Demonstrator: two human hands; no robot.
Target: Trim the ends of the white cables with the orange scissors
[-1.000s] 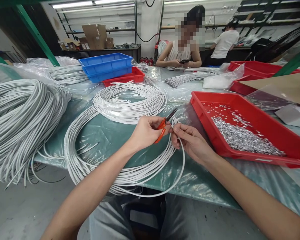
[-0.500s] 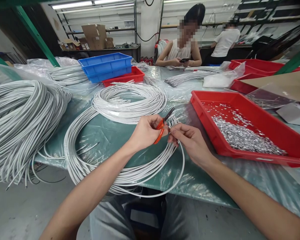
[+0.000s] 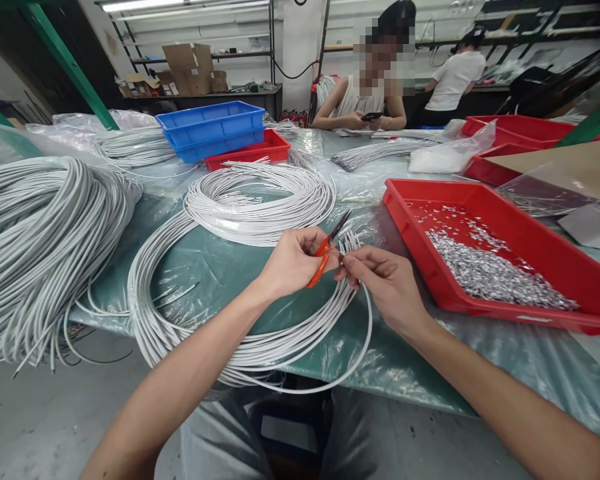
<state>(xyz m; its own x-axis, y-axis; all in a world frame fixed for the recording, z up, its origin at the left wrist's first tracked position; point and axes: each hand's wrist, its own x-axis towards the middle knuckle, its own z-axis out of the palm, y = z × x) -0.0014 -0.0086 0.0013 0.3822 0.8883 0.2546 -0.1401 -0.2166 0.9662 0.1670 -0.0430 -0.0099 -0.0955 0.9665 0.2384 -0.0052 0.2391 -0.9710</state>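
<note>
I see on the table (image 3: 220,273) the near coil (image 3: 290,347), lying before the person and partly over the front edge, and behind it the far coil (image 3: 260,225), with some bins (image 3: 215,133) further behind. A heap of cable (image 3: 45,240) is on the left, while a tray (image 3: 415,247) with small pieces (image 3: 495,270) in it is on the right. Between these two, the scissors (image 3: 321,267) are in the left hand (image 3: 300,260), just beside the right hand (image 3: 383,280).

Workshop; coiled cables (image 3: 280,348); red tray (image 3: 480,307); shelving (image 3: 250,55)
</note>
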